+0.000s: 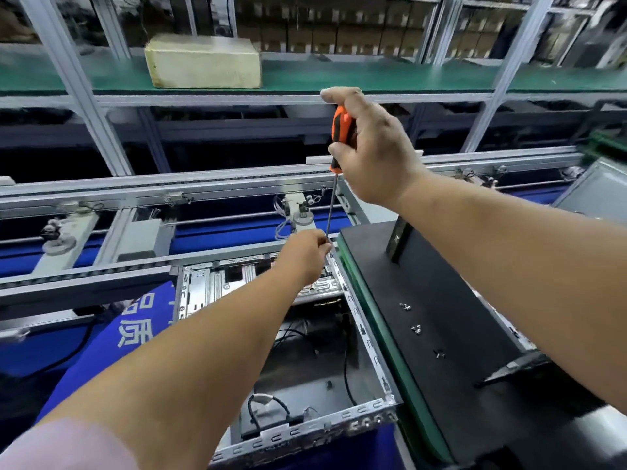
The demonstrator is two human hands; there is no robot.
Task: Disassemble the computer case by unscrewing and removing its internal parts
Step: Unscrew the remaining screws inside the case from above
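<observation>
Head view. Computer case [359, 320]: open on the table, side panel off, cables and drive cage inside. Right hand [373, 144]: I have it wrapped round the orange screwdriver [340, 125], shaft upright. Left hand [305, 256]: pinching the shaft tip at the far case edge. Loose screws [416, 329]: several on the black panel [441, 283]. I judge unscrewing part-done; internals remain.

Factory assembly line, aluminium-frame shelving [84, 96], roller conveyor rails [203, 184], stacked cartons [339, 32]
</observation>
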